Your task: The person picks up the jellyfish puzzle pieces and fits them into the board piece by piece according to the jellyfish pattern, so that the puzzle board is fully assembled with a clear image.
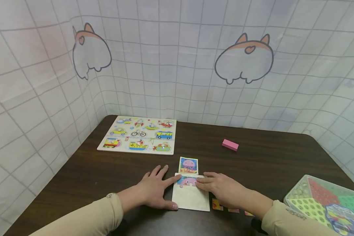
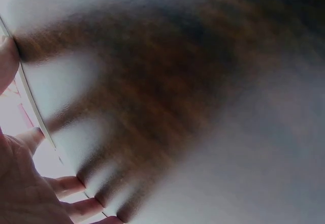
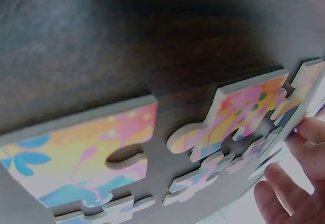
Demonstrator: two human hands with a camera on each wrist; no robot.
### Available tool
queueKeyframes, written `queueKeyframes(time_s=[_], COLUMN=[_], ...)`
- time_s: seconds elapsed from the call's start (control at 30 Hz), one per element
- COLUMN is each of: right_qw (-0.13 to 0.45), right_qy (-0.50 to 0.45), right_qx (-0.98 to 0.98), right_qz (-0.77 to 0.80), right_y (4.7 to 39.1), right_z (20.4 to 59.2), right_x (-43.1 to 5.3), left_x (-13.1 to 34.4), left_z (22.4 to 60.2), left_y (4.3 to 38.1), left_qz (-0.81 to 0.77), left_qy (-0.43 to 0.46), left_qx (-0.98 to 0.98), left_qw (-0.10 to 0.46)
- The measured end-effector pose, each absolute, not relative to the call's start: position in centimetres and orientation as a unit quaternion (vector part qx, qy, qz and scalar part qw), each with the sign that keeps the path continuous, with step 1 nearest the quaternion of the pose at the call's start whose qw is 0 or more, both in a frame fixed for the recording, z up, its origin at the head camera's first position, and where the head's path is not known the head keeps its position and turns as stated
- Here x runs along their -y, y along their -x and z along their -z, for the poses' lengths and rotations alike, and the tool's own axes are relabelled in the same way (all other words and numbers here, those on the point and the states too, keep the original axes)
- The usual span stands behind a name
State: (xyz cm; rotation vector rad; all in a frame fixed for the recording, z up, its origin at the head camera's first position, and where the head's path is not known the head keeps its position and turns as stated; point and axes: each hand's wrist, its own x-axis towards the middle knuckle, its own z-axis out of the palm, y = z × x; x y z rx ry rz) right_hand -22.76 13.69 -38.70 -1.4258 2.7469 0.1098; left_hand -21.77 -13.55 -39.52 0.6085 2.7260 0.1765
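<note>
A cream puzzle tray (image 1: pixel 191 200) lies on the table, its top row filled with blue and pink puzzle pieces (image 1: pixel 188 181). My left hand (image 1: pixel 156 189) rests at the tray's left side with spread fingers. Its index finger touches the upper left of the top row, and its thumb lies by the lower left edge. From the right, my right hand (image 1: pixel 222 189) presses its fingertips on the right end of that row. Just above the tray is a small jellyfish picture card (image 1: pixel 188 166). Loose jigsaw pieces (image 3: pixel 96 158) lie under my right forearm.
A vehicle puzzle board (image 1: pixel 140 136) lies at the back left. A pink block (image 1: pixel 230 145) sits toward the back right. At the right edge stands a clear plastic case (image 1: pixel 302 193) with coloured sections. A grid-patterned curtain (image 1: pixel 171 65) surrounds the table.
</note>
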Motion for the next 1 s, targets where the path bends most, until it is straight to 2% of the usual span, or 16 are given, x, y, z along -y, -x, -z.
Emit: queueKeyframes(time_s=[0.37,0.67,0.83,1.0], right_qw=[0.047,0.098,0.091,0.064], right_qy=[0.444,0.397,0.346,0.279], right_qx=[-0.894,-0.907,-0.913,-0.935], right_qz=[-0.037,0.098,0.196,0.211], right_y=[22.9,23.4,23.9,24.2], right_z=[38.6,38.7,38.2,38.0], right_x=[-13.3,-13.5,-15.0,-16.9], left_x=[13.9,13.8,13.7,13.7], left_z=[39.6,39.9,39.8,39.6], left_y=[21.8,21.6,21.6,21.8], left_qz=[-0.062,-0.075,-0.077,-0.075], left_qy=[-0.216,-0.22,-0.222,-0.22], left_qx=[-0.96,-0.958,-0.957,-0.958], left_qw=[0.17,0.169,0.17,0.169])
